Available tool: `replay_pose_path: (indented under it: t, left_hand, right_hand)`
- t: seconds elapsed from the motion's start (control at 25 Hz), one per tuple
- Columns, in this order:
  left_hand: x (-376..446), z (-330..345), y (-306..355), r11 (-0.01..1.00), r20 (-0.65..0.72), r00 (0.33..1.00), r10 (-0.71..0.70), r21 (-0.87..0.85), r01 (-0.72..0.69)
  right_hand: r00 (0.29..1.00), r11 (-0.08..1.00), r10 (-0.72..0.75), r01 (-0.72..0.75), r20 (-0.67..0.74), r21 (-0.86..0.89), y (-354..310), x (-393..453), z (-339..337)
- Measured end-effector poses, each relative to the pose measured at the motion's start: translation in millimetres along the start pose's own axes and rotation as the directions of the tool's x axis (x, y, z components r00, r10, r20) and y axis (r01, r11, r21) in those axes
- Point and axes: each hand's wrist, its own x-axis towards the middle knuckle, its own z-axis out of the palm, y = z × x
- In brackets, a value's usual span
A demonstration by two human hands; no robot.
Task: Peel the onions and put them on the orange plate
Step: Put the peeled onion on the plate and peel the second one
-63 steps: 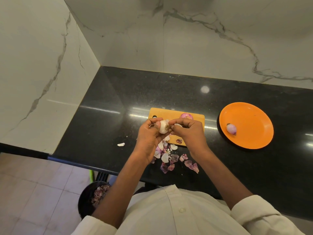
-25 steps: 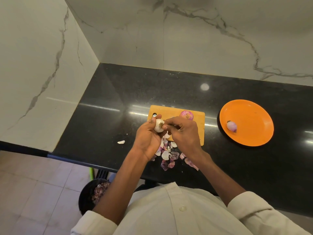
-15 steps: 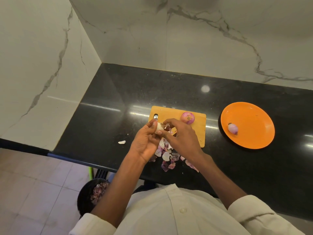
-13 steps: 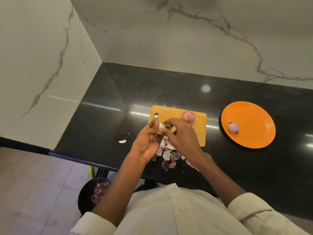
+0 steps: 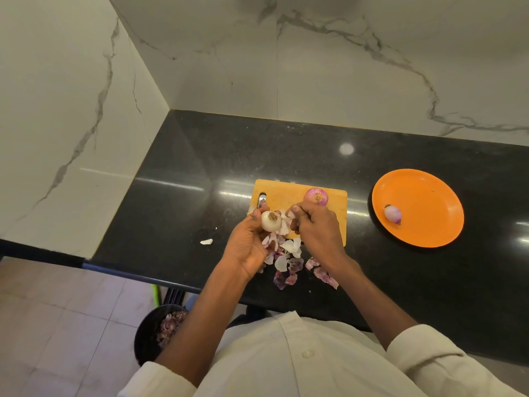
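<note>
Onion (image 5: 271,221) held in left hand (image 5: 248,245); right hand (image 5: 317,230) seemingly pinches peel.

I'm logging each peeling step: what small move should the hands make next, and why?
Probably pull away the loose skin the right hand pinches: the onion in the left hand looks white and nearly bare, so it could then join the peeled onion on the orange plate.

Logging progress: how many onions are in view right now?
3: a peeled onion on the orange plate, an unpeeled one on the cutting board, one in the left hand.
</note>
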Motion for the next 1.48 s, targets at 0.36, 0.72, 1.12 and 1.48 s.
replay_pose_path:
  t: [0.36, 0.72, 1.12, 1.48]
  left_hand:
    - [8.6, -2.7, -7.0, 0.994, 0.031, 0.994, 0.101, 0.038, -0.102]
    - [10.5, -0.9, -12.7, 0.789, 0.14, 0.938, 0.316, 0.511, -0.342]
    - [10.7, 15.8, -34.2, 0.494, 0.184, 0.839, 0.512, 0.736, -0.463]
    - [9.6, 19.4, -38.7, 0.786, -0.15, 0.894, 0.422, 0.552, -0.278]
  right_hand:
    - [0.943, 0.898, 0.113, -0.232, 0.313, 0.375, -2.2, -10.4, 2.3]
    - [0.973, 0.9, 0.044, -0.138, 0.228, 0.414, 9.8, -3.1, -1.7]
    - [0.972, 0.918, 0.027, -0.116, 0.233, 0.378, 11.5, -1.1, -5.9]
    - [0.95, 0.819, 0.055, -0.219, 0.307, 0.53, 12.3, -9.7, -19.1]
